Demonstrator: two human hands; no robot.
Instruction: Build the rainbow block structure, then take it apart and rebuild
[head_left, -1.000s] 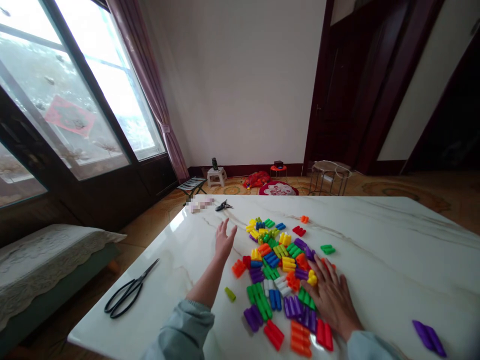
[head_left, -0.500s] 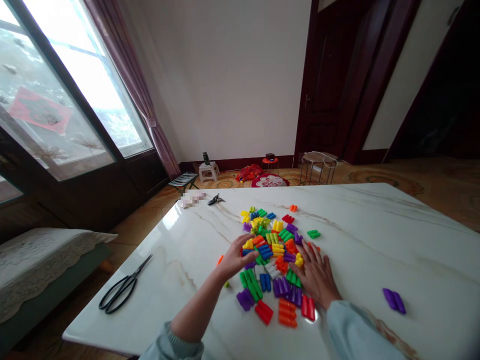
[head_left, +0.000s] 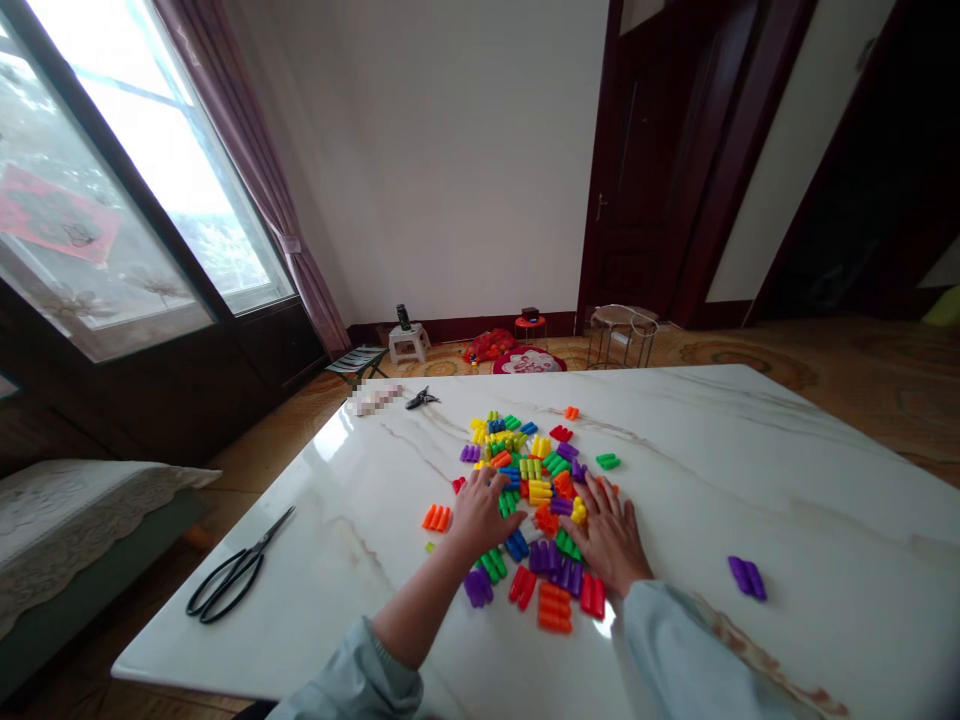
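A heap of small plastic blocks [head_left: 529, 470] in red, orange, yellow, green, blue and purple lies on the white marble table [head_left: 750, 470]. My left hand [head_left: 480, 515] rests palm down on the heap's left side, fingers spread. On the right side lies my right hand [head_left: 609, 540], also flat and spread over the blocks. Neither hand grips anything. An orange block [head_left: 436, 517] sits alone just left of my left hand, and a purple block [head_left: 747, 577] lies apart at the right.
Black scissors [head_left: 236, 575] lie near the table's left front edge. A small dark tool [head_left: 420, 399] sits at the far left corner. Beyond the table stand small stools [head_left: 409, 343], a metal-legged stool [head_left: 621, 325] and a dark door. A bed [head_left: 67, 530] is at the left.
My left hand came back from the far left of the table and settled flat on the heap. The right hand stayed on the blocks. The head camera shifted, so the table appears lower and farther.
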